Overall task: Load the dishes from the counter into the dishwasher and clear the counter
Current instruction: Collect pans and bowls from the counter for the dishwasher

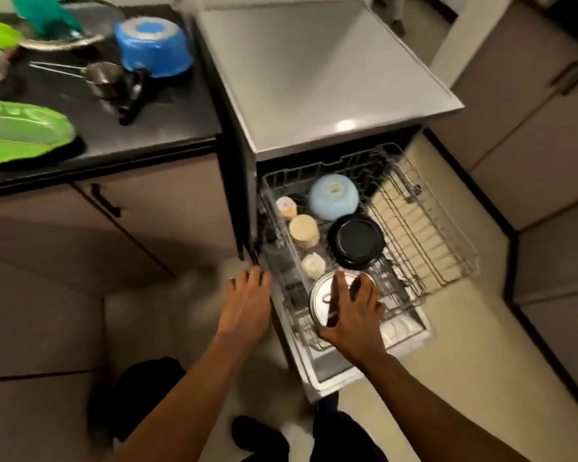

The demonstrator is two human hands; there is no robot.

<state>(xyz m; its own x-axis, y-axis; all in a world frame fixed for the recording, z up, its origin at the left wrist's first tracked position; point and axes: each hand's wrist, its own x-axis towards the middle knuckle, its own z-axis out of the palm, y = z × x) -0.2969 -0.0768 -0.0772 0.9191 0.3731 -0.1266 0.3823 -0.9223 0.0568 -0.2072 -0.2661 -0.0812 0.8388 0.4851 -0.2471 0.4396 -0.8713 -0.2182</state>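
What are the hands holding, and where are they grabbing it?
The right hand grips a round steel dish by its near rim, over the dishwasher rack. The left hand holds nothing.

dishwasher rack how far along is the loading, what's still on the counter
Done: pale blue bowl, black round pan and small cream cups sit in the pulled-out wire rack. In hand: right hand setting down a round steel dish. Left: blue pot, green leaf-shaped plates, steel strainers on the black counter.

Bare forearms (pixel 194 378), no sleeves; dark trousers (pixel 147 378); dark footwear (pixel 257 431).
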